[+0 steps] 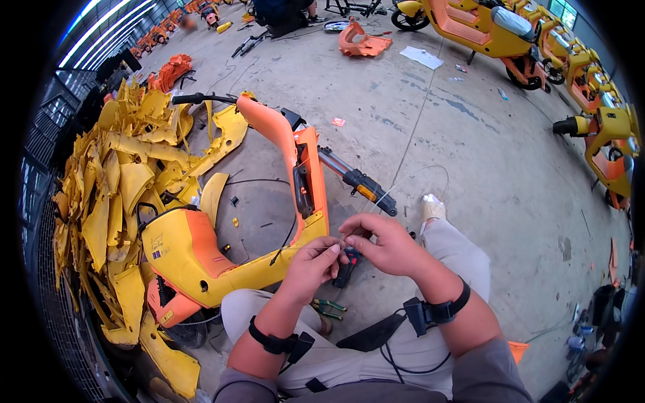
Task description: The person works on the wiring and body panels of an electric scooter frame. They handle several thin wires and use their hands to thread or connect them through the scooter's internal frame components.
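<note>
My left hand [316,265] and my right hand [373,245] meet at the centre, fingertips pinched around a thin wire [341,243]; a thin pale cable [420,168] loops up beyond them. Just beneath my fingers lies a black-and-red tool [346,269], partly hidden. Green-handled pliers [328,309] rest on the floor between my legs. A yellow-and-orange scooter body [235,279] lies partly dismantled just beyond my hands, with a black cable along its frame. A metal-and-black front fork [359,185] with a yellow part sticks out to its right.
A large pile of yellow panels [121,201] borders the left. Orange panels [168,74] lie farther back, another [363,43] at top centre. Scooters [598,148] line the right. A person [275,13] crouches at the back. Assorted tools and parts [584,342] lie at lower right.
</note>
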Demonstrator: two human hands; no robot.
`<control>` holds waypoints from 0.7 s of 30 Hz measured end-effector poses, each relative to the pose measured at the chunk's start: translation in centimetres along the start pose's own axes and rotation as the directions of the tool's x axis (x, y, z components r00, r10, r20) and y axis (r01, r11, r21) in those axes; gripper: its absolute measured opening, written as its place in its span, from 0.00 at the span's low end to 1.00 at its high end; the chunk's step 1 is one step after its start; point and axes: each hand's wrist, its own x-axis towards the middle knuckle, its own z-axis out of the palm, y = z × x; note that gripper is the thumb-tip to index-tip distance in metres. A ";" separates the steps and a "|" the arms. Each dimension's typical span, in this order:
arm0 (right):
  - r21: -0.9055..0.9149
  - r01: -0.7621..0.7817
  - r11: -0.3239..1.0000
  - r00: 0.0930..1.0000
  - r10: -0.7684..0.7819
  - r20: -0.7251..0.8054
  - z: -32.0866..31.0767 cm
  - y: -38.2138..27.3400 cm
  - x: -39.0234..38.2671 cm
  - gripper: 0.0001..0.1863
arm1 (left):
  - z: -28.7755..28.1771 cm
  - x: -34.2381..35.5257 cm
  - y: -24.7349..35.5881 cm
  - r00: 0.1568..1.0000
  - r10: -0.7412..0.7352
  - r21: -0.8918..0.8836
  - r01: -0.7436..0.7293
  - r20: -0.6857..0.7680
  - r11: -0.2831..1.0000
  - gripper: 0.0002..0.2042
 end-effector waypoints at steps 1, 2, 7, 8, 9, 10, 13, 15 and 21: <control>0.002 -0.008 1.000 1.000 0.008 -0.003 0.0 0.0 0.0 0.11 | 0.0 0.0 0.1 1.000 -0.017 -0.017 0.017 0.008 1.000 0.09; 0.004 -0.017 1.000 1.000 0.017 -0.006 0.0 0.0 0.1 0.10 | -0.1 0.0 0.1 0.999 -0.034 -0.034 0.035 0.017 0.999 0.10; -0.034 -0.024 0.999 1.000 0.025 0.017 -0.2 -0.7 0.3 0.10 | -0.6 0.1 -0.4 0.998 -0.027 -0.044 0.029 0.052 0.999 0.08; -0.021 -0.034 0.999 0.999 0.034 0.034 -0.1 -0.8 0.2 0.10 | -0.7 0.1 -0.5 0.997 -0.025 -0.042 0.028 0.069 0.999 0.08; -0.020 -0.035 0.999 0.999 0.035 0.034 -0.1 -0.8 0.2 0.10 | -0.8 0.1 -0.5 0.997 -0.027 -0.041 0.029 0.069 0.999 0.08; -0.001 -0.041 0.999 0.998 0.041 0.040 -0.1 -0.7 0.2 0.10 | -0.8 0.1 -0.5 0.997 -0.028 -0.040 0.031 0.075 0.999 0.08; 0.007 -0.033 0.999 0.999 0.032 0.044 -0.1 -0.5 0.2 0.10 | -0.8 0.1 -0.4 0.996 -0.035 -0.038 0.039 0.083 0.999 0.07; -0.005 -0.018 1.000 0.999 0.018 0.040 -0.1 -0.5 0.2 0.10 | -0.8 0.0 -0.4 0.996 -0.041 -0.037 0.045 0.085 0.998 0.07; 0.007 -0.018 1.000 0.999 0.018 0.043 0.0 -0.6 0.2 0.10 | -1.0 -0.1 -0.4 0.994 -0.038 -0.035 0.042 0.104 0.999 0.06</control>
